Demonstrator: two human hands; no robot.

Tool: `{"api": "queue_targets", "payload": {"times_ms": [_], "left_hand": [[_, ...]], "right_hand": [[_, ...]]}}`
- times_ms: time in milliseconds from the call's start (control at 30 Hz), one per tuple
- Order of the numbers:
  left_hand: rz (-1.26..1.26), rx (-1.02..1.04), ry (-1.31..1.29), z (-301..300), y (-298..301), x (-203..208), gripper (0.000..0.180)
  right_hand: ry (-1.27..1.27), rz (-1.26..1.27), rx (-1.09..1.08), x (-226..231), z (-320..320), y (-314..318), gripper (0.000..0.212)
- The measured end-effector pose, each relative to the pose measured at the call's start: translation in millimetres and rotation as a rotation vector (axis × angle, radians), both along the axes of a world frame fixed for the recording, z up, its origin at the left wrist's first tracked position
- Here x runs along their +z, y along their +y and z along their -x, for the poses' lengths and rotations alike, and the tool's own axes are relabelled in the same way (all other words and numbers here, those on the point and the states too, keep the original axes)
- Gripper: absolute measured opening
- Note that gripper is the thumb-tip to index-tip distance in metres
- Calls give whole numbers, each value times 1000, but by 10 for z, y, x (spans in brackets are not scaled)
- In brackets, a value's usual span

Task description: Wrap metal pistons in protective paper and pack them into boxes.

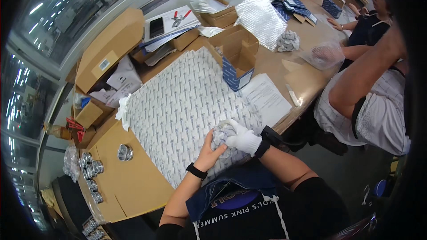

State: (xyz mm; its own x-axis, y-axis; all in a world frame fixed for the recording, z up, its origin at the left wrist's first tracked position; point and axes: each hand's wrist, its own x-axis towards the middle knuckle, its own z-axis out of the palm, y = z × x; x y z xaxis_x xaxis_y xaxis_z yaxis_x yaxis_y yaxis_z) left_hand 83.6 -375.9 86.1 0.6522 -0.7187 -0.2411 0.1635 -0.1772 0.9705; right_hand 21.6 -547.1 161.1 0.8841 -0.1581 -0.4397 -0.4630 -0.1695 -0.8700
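My bare left hand [210,154] and my white-gloved right hand [243,138] close round a rounded bundle of crumpled printed paper [219,138] from either side. What lies inside the wrapping is hidden. Under both hands spreads a large stack of white wrapping paper [178,91] with a repeated blue-grey print. Beyond them, at the paper's far right corner, an open blue and brown carton [238,78] stands upright. A printed white sheet [267,99] lies to the right of that carton.
Shiny metal parts [125,152] stand on flat cardboard [133,182] at left. Brown boxes [109,49] line the back, with a dark tablet [156,27] and red-handled pliers [179,18]. Bubble wrap [262,18] and another paper bundle [288,41] lie farther off. Co-workers [360,102] sit at right.
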Motion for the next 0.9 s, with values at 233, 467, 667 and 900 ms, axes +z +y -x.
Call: {"api": "queue_targets", "payload": {"times_ms": [233,467,667,900], "left_hand": [[1,13,-74,20,-194,32,92],[-304,202,-478,-166,49,-135,78],[-620,248,-728,-168,224,-138,76],[-892,194,-854,45,288,-447,83]], "right_hand": [[-376,-575,-349,-500,82,-1223,60],[-17,322,-651,-572,-583,-2631,75],[80,1171,-554,-851,-1098,-3055,81],[-221,571,-219,82,-1417,-2411,63]]}}
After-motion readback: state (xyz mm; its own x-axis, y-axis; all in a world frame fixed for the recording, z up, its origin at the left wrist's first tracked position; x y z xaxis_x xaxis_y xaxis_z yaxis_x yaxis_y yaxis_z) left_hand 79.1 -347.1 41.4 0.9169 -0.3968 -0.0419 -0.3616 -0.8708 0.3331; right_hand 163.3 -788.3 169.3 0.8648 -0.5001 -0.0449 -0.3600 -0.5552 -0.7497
